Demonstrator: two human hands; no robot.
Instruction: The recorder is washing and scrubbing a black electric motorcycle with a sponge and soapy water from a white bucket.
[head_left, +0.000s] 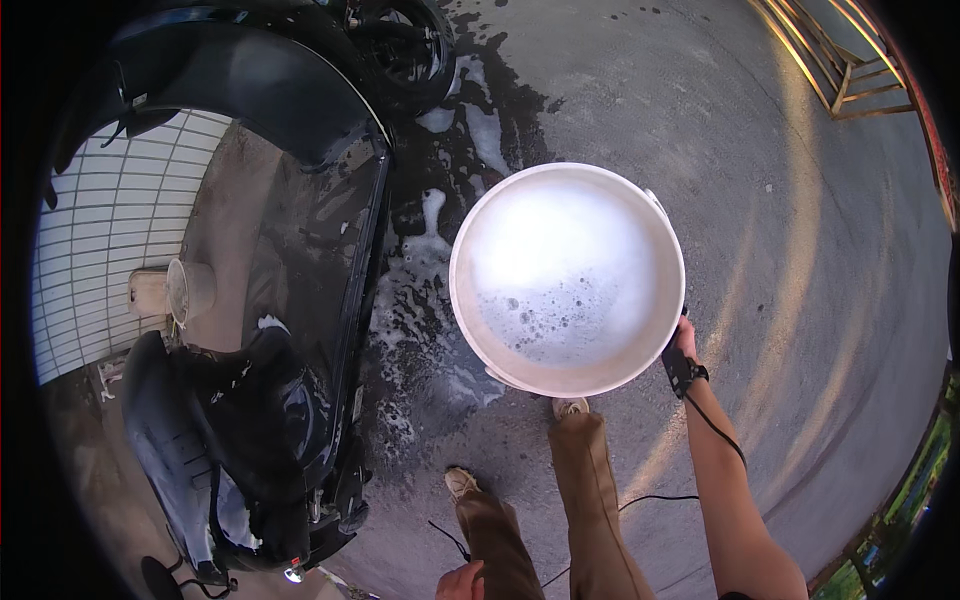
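Observation:
A round white bucket (568, 382) full of foamy, bubbly water is raised in front of me, above the ground. My right hand (685, 339) is at its lower right side, its fingers hidden behind the rim and wall; a black strap and device with a cable sit on the wrist. Low in the picture, by my trouser leg, part of my left hand (460, 582) shows, cut off by the frame edge, touching no object that I can make out. To the left stands a black scooter (247, 405), wet and with patches of foam on its seat.
Wet, soapy asphalt (420, 300) lies between the scooter and the bucket. Beyond the scooter are a small bucket (196, 291) and a white tiled wall (112, 225). A metal frame (844, 82) stands at the upper right. My shoes (459, 484) are below the bucket.

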